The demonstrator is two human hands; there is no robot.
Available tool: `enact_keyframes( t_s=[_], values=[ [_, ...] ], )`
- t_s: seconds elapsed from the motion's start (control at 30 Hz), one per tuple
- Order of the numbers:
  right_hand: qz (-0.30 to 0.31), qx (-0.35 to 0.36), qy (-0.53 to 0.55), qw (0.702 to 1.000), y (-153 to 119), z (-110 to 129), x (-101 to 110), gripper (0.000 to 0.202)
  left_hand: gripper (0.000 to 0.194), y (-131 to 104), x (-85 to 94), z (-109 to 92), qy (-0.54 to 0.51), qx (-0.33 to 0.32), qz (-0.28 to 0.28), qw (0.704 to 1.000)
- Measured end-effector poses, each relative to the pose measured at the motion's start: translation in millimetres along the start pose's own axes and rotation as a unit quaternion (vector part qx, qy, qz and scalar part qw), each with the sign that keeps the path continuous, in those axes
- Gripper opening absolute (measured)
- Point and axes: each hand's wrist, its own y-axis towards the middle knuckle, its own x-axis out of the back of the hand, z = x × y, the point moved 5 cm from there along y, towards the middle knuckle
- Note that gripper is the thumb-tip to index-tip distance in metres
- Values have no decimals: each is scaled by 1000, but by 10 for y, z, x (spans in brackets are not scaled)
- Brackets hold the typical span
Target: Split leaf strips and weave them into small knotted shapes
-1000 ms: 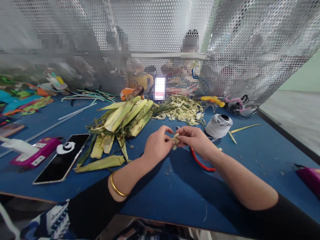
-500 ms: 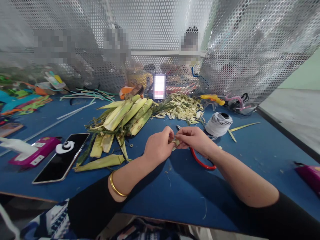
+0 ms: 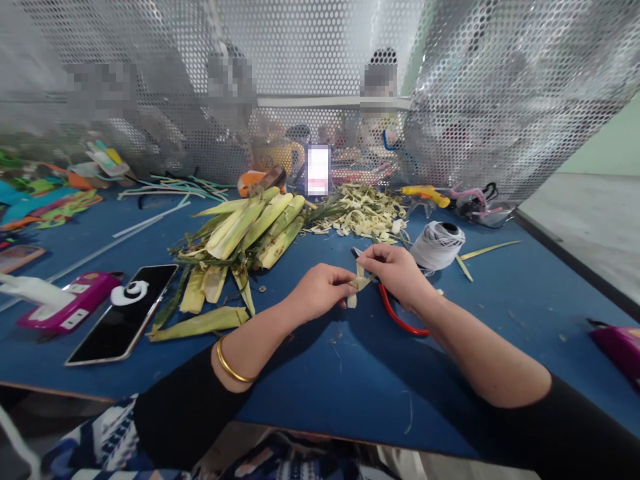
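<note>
Hands (image 3: 357,283) now apart, leaf strip (image 3: 356,285) unfolded

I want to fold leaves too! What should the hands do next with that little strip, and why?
Probably pull the strip snug. Both the left hand and right hand pinch it where it crosses, one end hanging loose over the table.

Red-handled scissors (image 3: 400,319) half under the right hand (image 3: 397,272); purple case (image 3: 617,347) cut off at right edge
</note>
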Motion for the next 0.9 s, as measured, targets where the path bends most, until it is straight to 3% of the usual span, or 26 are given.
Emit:
enact_keyframes(
  t_s=[0.13, 0.27, 0.4, 0.6, 0.7, 0.8, 0.9],
  values=[
    [-27, 10, -25, 999, -10, -5, -16, 19, 12, -9, -45, 9, -130, 42, 18, 990],
    [-48, 48, -69, 995, -46, 52, -56, 16, 25, -31, -87, 30, -205, 88, 12, 975],
    [-35, 61, -42, 997, -57, 67, -114, 16, 36, -34, -103, 81, -212, 115, -10, 970],
    [-19, 68, 22, 997, -80, 106, -131, 17, 31, -54, -109, 105, -220, 152, -18, 964],
    [-57, 87, -2, 995, -113, 134, -114, 18, 23, -70, -110, 84, -192, 148, -12, 970],
    [-42, 91, -7, 995, -112, 116, -146, 16, 20, -77, -118, 75, -185, 141, -3, 973],
    [-38, 62, 5, 997, -69, 61, -118, 19, 25, -68, -81, 84, -200, 133, -35, 970]
  ],
)
